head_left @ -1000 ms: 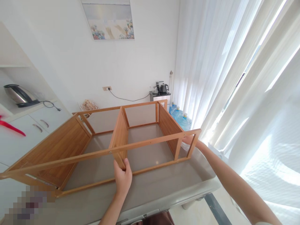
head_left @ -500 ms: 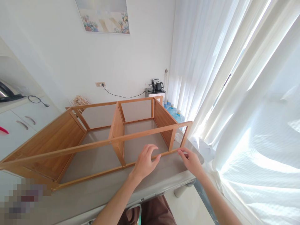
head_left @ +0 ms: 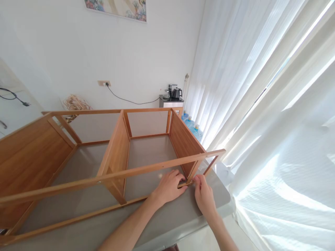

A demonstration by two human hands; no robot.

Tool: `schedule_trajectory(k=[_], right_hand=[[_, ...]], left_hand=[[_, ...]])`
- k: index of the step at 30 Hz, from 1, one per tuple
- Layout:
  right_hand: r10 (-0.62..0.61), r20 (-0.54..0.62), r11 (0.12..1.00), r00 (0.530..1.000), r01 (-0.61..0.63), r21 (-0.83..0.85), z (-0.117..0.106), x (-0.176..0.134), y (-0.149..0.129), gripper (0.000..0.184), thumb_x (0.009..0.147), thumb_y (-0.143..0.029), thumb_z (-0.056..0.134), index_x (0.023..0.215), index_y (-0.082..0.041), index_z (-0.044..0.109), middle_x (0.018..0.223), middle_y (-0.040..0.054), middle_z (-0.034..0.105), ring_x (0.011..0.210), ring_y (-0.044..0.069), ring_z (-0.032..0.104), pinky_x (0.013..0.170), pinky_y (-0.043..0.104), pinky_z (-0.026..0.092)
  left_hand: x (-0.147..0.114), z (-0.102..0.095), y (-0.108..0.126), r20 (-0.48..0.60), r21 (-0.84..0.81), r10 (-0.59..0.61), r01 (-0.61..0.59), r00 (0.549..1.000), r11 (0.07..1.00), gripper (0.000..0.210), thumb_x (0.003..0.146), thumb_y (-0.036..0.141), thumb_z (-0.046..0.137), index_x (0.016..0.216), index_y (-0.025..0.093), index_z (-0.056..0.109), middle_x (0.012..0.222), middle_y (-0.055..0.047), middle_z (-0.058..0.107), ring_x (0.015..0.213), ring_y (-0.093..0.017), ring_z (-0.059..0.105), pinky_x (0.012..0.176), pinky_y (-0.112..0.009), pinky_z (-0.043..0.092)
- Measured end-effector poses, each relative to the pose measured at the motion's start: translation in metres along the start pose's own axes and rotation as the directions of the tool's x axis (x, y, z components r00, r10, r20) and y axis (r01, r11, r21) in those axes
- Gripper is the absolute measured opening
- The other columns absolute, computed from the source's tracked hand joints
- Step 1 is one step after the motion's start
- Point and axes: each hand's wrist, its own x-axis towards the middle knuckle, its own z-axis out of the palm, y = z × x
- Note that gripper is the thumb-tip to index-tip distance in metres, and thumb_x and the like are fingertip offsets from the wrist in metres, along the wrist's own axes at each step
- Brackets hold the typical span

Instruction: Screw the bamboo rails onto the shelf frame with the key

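Note:
A brown wooden shelf unit (head_left: 115,150) lies on its side on the grey tabletop (head_left: 178,214). My left hand (head_left: 169,186) is curled round the lower front rail (head_left: 185,184) close to its right-hand end, thumb in front and fingers behind. Just to the right, my right hand (head_left: 204,195) is closed, its thumb and fingertips pinched against the corner where a short upright (head_left: 194,171) meets that rail. Whatever sits between those fingertips is hidden or too small to name.
White curtains (head_left: 274,139) hang along the right. Behind the unit are blue water bottles (head_left: 196,132) and a small cabinet (head_left: 171,103) with a black kettle (head_left: 177,93). A cable (head_left: 131,101) runs along the wall, and dried stalks (head_left: 75,103) stand at the back left.
My left hand has moved right and closed round the lower rail. My right hand has shifted left to the corner joint. The view has moved closer to the unit's right end.

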Motion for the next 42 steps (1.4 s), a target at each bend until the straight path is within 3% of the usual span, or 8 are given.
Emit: schedule_trajectory(k=[7,12,17,23,29,33,37,42], right_hand=[[0.116,-0.005,0.993,0.993,-0.116,-0.018,0.002,-0.002,0.006,0.034,0.097,-0.060,0.032,0.095,-0.034,0.055,0.084,0.0041,0.073,0.067,0.028,0.068,0.065,0.038,0.052],[0.161,-0.051,0.986,0.986,-0.163,-0.032,0.002,-0.003,0.012,0.039,0.096,-0.063,0.033,0.095,-0.034,0.059,0.079,0.0048,0.073,0.056,0.027,0.064,0.058,0.037,0.051],[0.208,-0.148,0.975,0.967,-0.217,-0.053,0.001,-0.013,0.026,0.048,0.095,-0.065,0.040,0.091,-0.025,0.065,0.063,0.0035,0.068,0.051,0.021,0.062,0.054,0.030,0.052],[0.108,-0.211,0.988,0.971,-0.128,-0.084,0.006,-0.022,0.040,0.052,0.093,-0.067,0.046,0.093,-0.023,0.073,0.097,0.0102,0.076,0.093,0.028,0.072,0.080,0.034,0.057],[0.132,-0.226,0.991,0.965,-0.130,0.023,0.025,-0.021,0.056,0.037,0.093,-0.053,0.056,0.093,-0.021,0.075,0.092,0.0104,0.077,0.079,0.024,0.073,0.068,0.031,0.061],[0.015,-0.232,1.000,0.973,-0.012,0.014,0.026,-0.017,0.065,0.039,0.090,-0.058,0.056,0.085,-0.024,0.076,0.082,0.0076,0.077,0.072,0.024,0.074,0.068,0.033,0.063],[0.035,-0.105,0.999,0.994,-0.037,-0.025,0.009,-0.011,0.052,0.034,0.092,-0.052,0.056,0.101,-0.025,0.076,0.100,0.0082,0.078,0.087,0.024,0.075,0.079,0.032,0.062],[0.098,-0.098,0.995,0.990,-0.100,-0.025,-0.004,-0.009,0.022,0.035,0.093,-0.051,0.055,0.098,-0.024,0.075,0.081,0.0052,0.077,0.063,0.017,0.072,0.057,0.021,0.055]], left_hand=[[-0.005,0.004,0.005,0.094,0.079,-0.025,0.017,0.995,0.997,0.015,0.094,0.032,0.060,0.104,0.024,0.068,0.098,-0.006,0.070,0.092,-0.025,0.068,0.078,-0.036,0.052],[-0.009,0.014,0.005,0.023,0.181,-0.033,0.028,0.999,0.983,0.018,0.095,0.033,0.059,0.105,0.022,0.067,0.096,-0.008,0.069,0.092,-0.028,0.067,0.084,-0.042,0.052],[-0.009,0.014,0.006,0.006,0.157,-0.085,0.083,0.996,0.984,0.011,0.093,0.030,0.062,0.102,0.025,0.065,0.097,-0.002,0.067,0.090,-0.022,0.065,0.079,-0.038,0.052],[-0.012,0.024,0.006,-0.069,0.214,-0.038,0.052,0.997,0.975,0.007,0.090,0.030,0.065,0.097,0.026,0.063,0.086,0.001,0.065,0.080,-0.020,0.063,0.069,-0.034,0.047],[-0.011,0.021,0.007,-0.163,0.150,-0.012,0.036,0.987,0.988,0.008,0.091,0.027,0.065,0.098,0.025,0.062,0.083,0.002,0.064,0.075,-0.019,0.060,0.067,-0.035,0.044],[-0.011,0.021,0.006,-0.120,0.141,-0.036,0.053,0.992,0.989,0.020,0.093,0.030,0.062,0.112,0.026,0.062,0.089,0.001,0.065,0.081,-0.019,0.062,0.071,-0.035,0.046],[-0.010,0.019,0.007,-0.027,0.174,-0.045,0.050,0.999,0.984,0.030,0.093,0.029,0.061,0.124,0.027,0.059,0.093,0.000,0.065,0.084,-0.020,0.063,0.073,-0.036,0.048],[-0.009,0.010,0.012,0.045,0.179,-0.081,0.072,0.996,0.981,0.023,0.096,0.024,0.055,0.117,0.029,0.062,0.094,0.000,0.065,0.087,-0.020,0.063,0.078,-0.036,0.051]])
